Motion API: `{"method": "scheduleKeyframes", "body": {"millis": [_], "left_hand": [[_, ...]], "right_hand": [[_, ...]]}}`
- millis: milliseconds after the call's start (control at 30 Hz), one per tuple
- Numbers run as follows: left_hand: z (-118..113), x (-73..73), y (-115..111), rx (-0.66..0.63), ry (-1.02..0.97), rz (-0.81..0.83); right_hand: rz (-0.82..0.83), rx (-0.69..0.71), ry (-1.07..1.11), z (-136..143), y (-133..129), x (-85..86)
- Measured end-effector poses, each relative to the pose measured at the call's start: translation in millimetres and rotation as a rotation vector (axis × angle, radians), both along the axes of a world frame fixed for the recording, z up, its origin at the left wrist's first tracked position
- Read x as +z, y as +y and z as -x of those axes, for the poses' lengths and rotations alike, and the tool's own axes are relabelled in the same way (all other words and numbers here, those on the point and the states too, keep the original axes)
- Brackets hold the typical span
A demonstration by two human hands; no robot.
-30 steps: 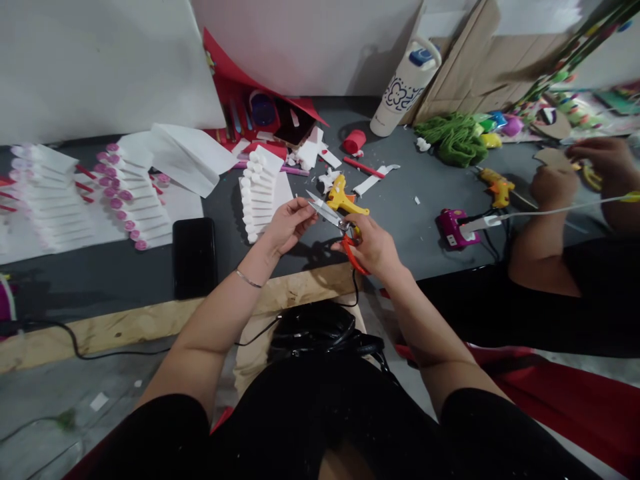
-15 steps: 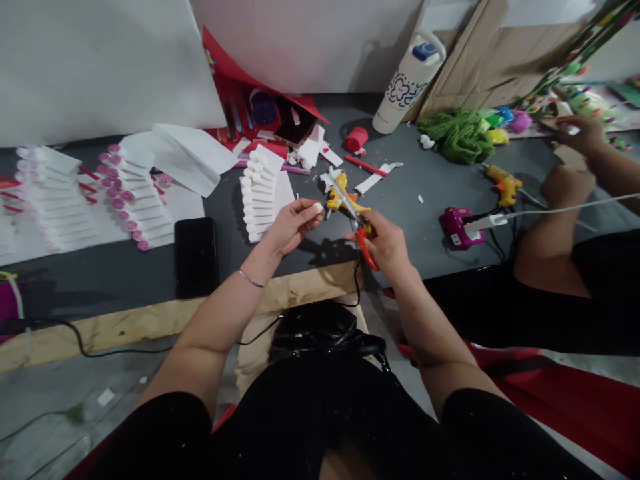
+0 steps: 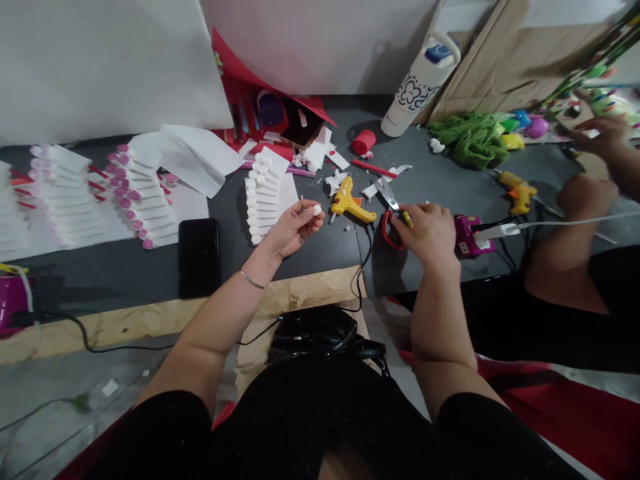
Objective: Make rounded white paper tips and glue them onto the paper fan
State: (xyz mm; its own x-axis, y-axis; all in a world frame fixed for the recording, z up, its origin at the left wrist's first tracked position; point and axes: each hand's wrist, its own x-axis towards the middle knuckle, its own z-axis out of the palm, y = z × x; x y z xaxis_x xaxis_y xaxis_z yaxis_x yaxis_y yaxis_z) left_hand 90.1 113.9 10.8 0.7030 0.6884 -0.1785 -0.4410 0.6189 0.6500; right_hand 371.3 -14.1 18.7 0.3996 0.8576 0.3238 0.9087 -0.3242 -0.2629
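Note:
My left hand (image 3: 296,228) pinches a small white piece (image 3: 317,210) between thumb and fingertips. My right hand (image 3: 429,230) is over the red-handled scissors (image 3: 387,193), which lie at the table with blades pointing up and left; its fingers are at the handles, partly hidden. Between my hands a yellow glue gun (image 3: 353,203) lies on the table. Just left of my left hand, several white-tipped sticks (image 3: 265,190) are lined up on white paper.
A black phone (image 3: 199,257) lies left, near rows of pink-tipped sticks (image 3: 143,193). Further back stand a white bottle (image 3: 417,87) and green yarn (image 3: 470,139). At right are a purple power block (image 3: 470,237), another glue gun (image 3: 517,192) and another person's hands (image 3: 590,195).
My right hand has moved right with the scissors, away from the glue gun and down to the table. My left hand stays nearly in place. The view has shifted slightly.

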Motion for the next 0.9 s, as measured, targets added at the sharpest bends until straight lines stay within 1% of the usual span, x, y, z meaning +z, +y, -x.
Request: {"method": "scheduleKeyframes", "body": {"millis": [33, 67, 133, 167, 233, 300, 367, 500, 567, 700, 800, 900], "left_hand": [[0, -0.2, 0, -0.002, 0.0, -0.006], [-1, -0.5, -1, -0.004, 0.009, -0.009], [-2, -1.6, -1, -0.009, 0.044, -0.007], [-2, -2.3, -1, -0.01, 0.056, -0.005], [-3, -3.9, -1, -0.008, 0.056, -0.007], [-3, -5.3, -1, 0.007, 0.041, -0.016], [-3, -6.0, -1, 0.021, 0.042, -0.021], [-4, -6.4, -1, 0.042, 0.067, -0.042], [-4, -6.6, -1, 0.047, 0.073, -0.061], [-5, -7.7, 0, 0.034, 0.101, -0.089], [-4, -8.3, 1, 0.031, 0.119, -0.103], [-4, -8.0, 1, 0.042, 0.126, -0.095]], "right_hand": [[-0.085, 0.021, 0.001, 11, 3, 8.9], [-0.162, 0.091, 0.034, 23, 7, 17.4], [-0.243, 0.315, 0.16, 52, 21, 30.0], [-0.239, 0.425, 0.232, 66, 29, 33.1], [-0.217, 0.576, 0.35, 90, 44, 33.2], [-0.213, 0.636, 0.433, 106, 55, 28.1], [-0.236, 0.65, 0.498, 113, 61, 22.2], [-0.317, 0.653, 0.618, 114, 62, 17.2], [-0.31, 0.626, 0.686, 113, 61, 16.8], [-0.247, 0.578, 0.812, 112, 62, 14.2], [-0.242, 0.589, 0.849, 113, 64, 11.1], [-0.307, 0.578, 0.825, 117, 65, 9.2]]}}
